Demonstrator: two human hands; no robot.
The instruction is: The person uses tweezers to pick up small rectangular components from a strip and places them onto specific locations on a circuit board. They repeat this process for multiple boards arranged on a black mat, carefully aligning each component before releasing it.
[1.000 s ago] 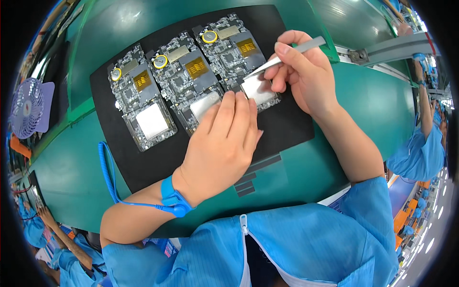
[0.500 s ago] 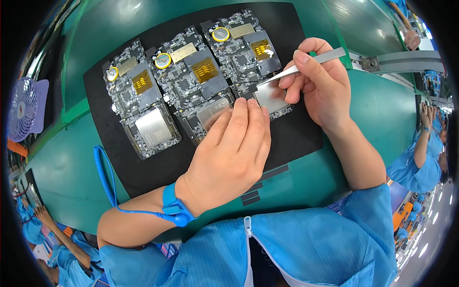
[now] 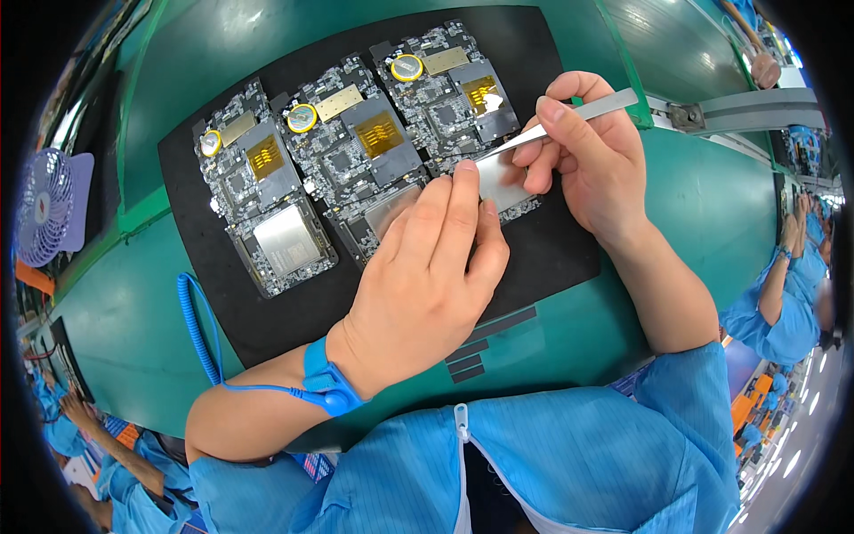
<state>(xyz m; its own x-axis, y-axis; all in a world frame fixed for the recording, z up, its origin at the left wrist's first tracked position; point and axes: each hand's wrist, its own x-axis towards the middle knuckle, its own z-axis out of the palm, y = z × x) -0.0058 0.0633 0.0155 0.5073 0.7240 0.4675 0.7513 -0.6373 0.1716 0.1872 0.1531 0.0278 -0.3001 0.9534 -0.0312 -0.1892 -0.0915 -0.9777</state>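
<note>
Three dark circuit boards lie side by side: a left board (image 3: 238,184), a middle board (image 3: 341,162) and a right board (image 3: 447,116). Each has a yellow-rimmed coin cell, amber tape and a silver metal plate at its near end. My right hand (image 3: 607,173) pinches steel tweezers (image 3: 609,105), their tips at the upper edge of the right board's metal plate (image 3: 503,181). With fingers stretched out, my left hand (image 3: 414,276) rests over the near ends of the middle and right boards. Its fingertips touch the right board beside that plate; the thumb is partly hidden.
Beneath the boards is a black mat (image 3: 556,245) on a green bench (image 3: 600,311). A blue wrist strap (image 3: 329,387) with a coiled cord (image 3: 197,329) circles my left wrist. A purple fan (image 3: 53,205) stands at left; co-workers in blue sit on both sides.
My left hand's fingers have spread a little and shifted slightly, with the index fingertip reaching farther up the right board. The tweezers have moved slightly left, their tips still by the plate.
</note>
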